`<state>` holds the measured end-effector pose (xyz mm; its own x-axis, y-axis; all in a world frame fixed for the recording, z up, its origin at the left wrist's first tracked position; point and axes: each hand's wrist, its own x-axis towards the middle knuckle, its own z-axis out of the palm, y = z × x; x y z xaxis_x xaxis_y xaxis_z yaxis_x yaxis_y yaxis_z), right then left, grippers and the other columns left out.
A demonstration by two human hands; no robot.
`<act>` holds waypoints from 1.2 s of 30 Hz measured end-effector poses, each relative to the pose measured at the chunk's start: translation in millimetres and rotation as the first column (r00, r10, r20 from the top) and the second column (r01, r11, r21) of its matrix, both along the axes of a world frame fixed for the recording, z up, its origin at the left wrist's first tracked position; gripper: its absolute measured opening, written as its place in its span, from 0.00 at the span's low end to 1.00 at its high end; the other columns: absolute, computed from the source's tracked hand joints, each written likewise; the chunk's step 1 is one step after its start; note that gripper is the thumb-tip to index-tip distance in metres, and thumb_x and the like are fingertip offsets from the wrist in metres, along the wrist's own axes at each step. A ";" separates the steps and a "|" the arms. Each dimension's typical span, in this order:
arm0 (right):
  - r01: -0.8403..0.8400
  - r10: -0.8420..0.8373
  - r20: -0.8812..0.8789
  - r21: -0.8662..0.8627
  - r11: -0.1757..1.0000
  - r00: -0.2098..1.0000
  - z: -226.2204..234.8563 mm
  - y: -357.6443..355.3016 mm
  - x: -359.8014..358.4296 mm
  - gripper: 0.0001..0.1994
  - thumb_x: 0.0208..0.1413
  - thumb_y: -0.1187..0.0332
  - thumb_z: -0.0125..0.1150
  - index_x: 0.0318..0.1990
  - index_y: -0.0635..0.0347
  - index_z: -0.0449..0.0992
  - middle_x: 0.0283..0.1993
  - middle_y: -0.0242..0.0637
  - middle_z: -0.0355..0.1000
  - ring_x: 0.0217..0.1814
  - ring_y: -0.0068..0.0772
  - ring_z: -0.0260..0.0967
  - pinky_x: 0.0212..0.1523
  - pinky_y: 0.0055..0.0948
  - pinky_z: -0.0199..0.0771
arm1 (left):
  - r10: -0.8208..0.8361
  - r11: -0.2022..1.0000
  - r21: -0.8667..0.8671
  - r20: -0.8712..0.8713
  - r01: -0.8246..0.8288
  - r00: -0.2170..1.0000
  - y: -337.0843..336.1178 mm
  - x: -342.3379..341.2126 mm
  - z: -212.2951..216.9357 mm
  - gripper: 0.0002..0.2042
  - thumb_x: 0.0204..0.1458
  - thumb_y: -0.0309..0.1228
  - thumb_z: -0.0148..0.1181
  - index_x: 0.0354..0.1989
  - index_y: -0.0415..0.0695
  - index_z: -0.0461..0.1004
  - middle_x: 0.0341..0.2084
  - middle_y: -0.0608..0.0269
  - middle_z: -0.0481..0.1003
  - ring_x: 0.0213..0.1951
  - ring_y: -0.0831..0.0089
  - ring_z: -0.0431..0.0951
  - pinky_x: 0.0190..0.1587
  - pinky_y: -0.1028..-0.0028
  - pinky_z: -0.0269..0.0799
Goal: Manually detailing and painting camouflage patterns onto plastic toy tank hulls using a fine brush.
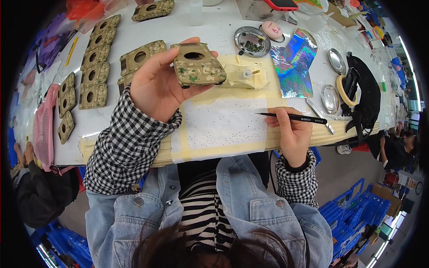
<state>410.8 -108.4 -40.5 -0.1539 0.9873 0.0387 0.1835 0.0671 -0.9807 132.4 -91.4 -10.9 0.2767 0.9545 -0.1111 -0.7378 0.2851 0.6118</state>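
My left hand (163,85) holds up a camouflage toy tank hull (199,71), a boxy shell with a round hole in its top, thumb on one side and fingers behind and beneath. My right hand (292,134) grips slim black tweezers (308,119), their fine tip pointing left over the edge of a white sheet (192,154). Many tiny specks lie scattered on that sheet, too small to identify. The tweezers' tip is apart from the hull, and nothing can be made out in it. Behind the hull, a taped cream block (246,76) carries a small whitish lump.
More camouflage hulls (94,76) stand in rows at the left. A round metal dish (252,42) holds small dark green parts. Shiny holographic film (292,67), a knife (319,116), a tape roll (346,89) and a black bag (368,89) lie right. Other people sit nearby.
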 end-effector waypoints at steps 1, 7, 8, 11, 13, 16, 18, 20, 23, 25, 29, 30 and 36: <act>0.000 0.000 0.001 -0.001 1.000 1.000 0.5 0.0 -0.2 0.10 0.57 0.72 0.54 0.36 0.75 0.74 0.30 0.41 0.75 0.30 0.26 0.73 0.32 0.20 0.73 | 0.001 1.000 0.000 -0.001 -0.001 1.000 0.0 -0.1 -0.2 0.24 0.59 0.35 0.34 0.62 0.34 0.48 0.58 0.34 0.53 0.55 0.50 0.66 0.52 0.64 0.73; -0.002 0.002 0.012 0.009 1.000 1.000 0.2 -0.1 -0.3 0.10 0.57 0.72 0.54 0.36 0.74 0.74 0.30 0.41 0.74 0.30 0.26 0.73 0.32 0.20 0.73 | 0.001 1.000 0.000 0.008 -0.001 1.000 0.6 -0.2 -0.7 0.24 0.59 0.35 0.34 0.62 0.35 0.48 0.58 0.34 0.53 0.55 0.50 0.66 0.51 0.63 0.73; 0.002 -0.002 0.013 0.011 1.000 1.000 -0.1 -0.1 -0.1 0.10 0.58 0.72 0.53 0.36 0.74 0.74 0.30 0.41 0.74 0.30 0.26 0.73 0.31 0.20 0.73 | -0.001 1.000 0.000 0.009 0.001 1.000 0.8 -0.3 -0.8 0.24 0.59 0.35 0.33 0.62 0.35 0.47 0.58 0.34 0.53 0.55 0.50 0.65 0.51 0.63 0.73; 0.011 -0.011 0.009 0.015 1.000 1.000 -0.6 -0.1 -0.1 0.10 0.58 0.72 0.53 0.35 0.74 0.74 0.29 0.40 0.74 0.29 0.25 0.73 0.31 0.20 0.72 | -0.003 1.000 0.001 0.011 0.003 1.000 0.7 -0.3 -1.1 0.24 0.59 0.35 0.33 0.62 0.35 0.47 0.58 0.34 0.52 0.55 0.49 0.65 0.51 0.63 0.73; 0.016 -0.016 -0.001 0.016 1.000 1.000 -0.1 -0.2 -0.6 0.10 0.58 0.72 0.53 0.35 0.74 0.74 0.29 0.40 0.74 0.29 0.25 0.73 0.31 0.20 0.72 | -0.003 1.000 0.002 0.013 0.003 1.000 0.3 -0.5 -1.1 0.24 0.59 0.35 0.33 0.62 0.35 0.47 0.58 0.34 0.52 0.55 0.49 0.65 0.51 0.63 0.73; 0.016 -0.016 0.000 0.021 1.000 1.000 0.3 0.1 -0.3 0.10 0.58 0.71 0.53 0.35 0.74 0.74 0.28 0.40 0.74 0.29 0.25 0.73 0.32 0.19 0.72 | -0.003 1.000 0.003 0.014 0.003 1.000 0.1 -0.6 -0.8 0.24 0.60 0.35 0.33 0.62 0.35 0.47 0.58 0.34 0.52 0.55 0.50 0.65 0.52 0.63 0.73; 0.020 -0.020 -0.002 0.023 1.000 1.000 0.9 0.4 0.3 0.10 0.58 0.71 0.53 0.35 0.73 0.74 0.29 0.40 0.74 0.29 0.25 0.73 0.32 0.19 0.72 | -0.004 1.000 0.003 0.010 0.004 1.000 0.7 -0.3 -0.6 0.24 0.60 0.35 0.33 0.62 0.35 0.47 0.58 0.34 0.52 0.55 0.50 0.65 0.52 0.63 0.73; 0.021 -0.021 -0.005 0.022 1.000 1.000 1.1 0.3 0.2 0.10 0.58 0.71 0.52 0.35 0.73 0.74 0.29 0.40 0.74 0.29 0.25 0.73 0.32 0.19 0.72 | 0.001 1.000 -0.001 0.002 -0.001 1.000 0.2 -0.1 0.0 0.25 0.60 0.35 0.34 0.62 0.35 0.47 0.58 0.34 0.52 0.55 0.50 0.66 0.52 0.64 0.73; 0.024 -0.023 -0.011 0.010 1.000 1.000 1.5 -0.5 -0.2 0.10 0.58 0.71 0.52 0.35 0.73 0.74 0.29 0.40 0.74 0.29 0.25 0.73 0.32 0.19 0.72 | 0.003 1.000 -0.001 -0.005 -0.003 1.000 0.0 -0.2 0.3 0.25 0.60 0.35 0.34 0.62 0.35 0.47 0.58 0.34 0.53 0.55 0.50 0.66 0.52 0.64 0.73; 0.025 -0.025 -0.015 -0.002 1.000 1.000 1.5 -1.2 -0.2 0.10 0.58 0.71 0.52 0.35 0.73 0.74 0.29 0.40 0.74 0.29 0.25 0.73 0.32 0.19 0.72 | 0.005 1.000 -0.004 -0.006 -0.005 1.000 -0.1 0.1 0.8 0.25 0.60 0.35 0.34 0.62 0.35 0.48 0.58 0.34 0.53 0.55 0.50 0.66 0.52 0.64 0.73; 0.037 -0.037 -0.007 0.020 0.999 0.999 2.2 -0.5 0.9 0.11 0.59 0.70 0.51 0.35 0.73 0.74 0.29 0.40 0.74 0.29 0.26 0.73 0.32 0.20 0.72 | 0.007 1.000 -0.007 -0.007 -0.007 1.000 -0.4 0.9 2.0 0.24 0.59 0.35 0.34 0.62 0.35 0.48 0.58 0.34 0.54 0.55 0.50 0.66 0.52 0.64 0.73; 0.045 -0.045 -0.005 0.020 0.999 0.999 2.7 -0.5 1.4 0.12 0.59 0.70 0.51 0.35 0.73 0.74 0.29 0.40 0.74 0.29 0.26 0.73 0.32 0.20 0.72 | 0.006 1.000 -0.006 -0.007 -0.006 1.000 -0.4 0.9 2.0 0.24 0.59 0.35 0.34 0.62 0.35 0.48 0.58 0.34 0.54 0.55 0.50 0.66 0.52 0.64 0.73; 0.098 -0.095 -0.087 0.032 0.995 0.992 12.8 1.0 -1.5 0.13 0.60 0.68 0.50 0.34 0.73 0.74 0.29 0.41 0.74 0.29 0.26 0.73 0.32 0.21 0.72 | 0.006 1.000 -0.014 0.013 -0.006 1.000 -0.6 0.2 0.2 0.24 0.59 0.36 0.34 0.62 0.35 0.49 0.58 0.35 0.55 0.54 0.51 0.67 0.51 0.64 0.73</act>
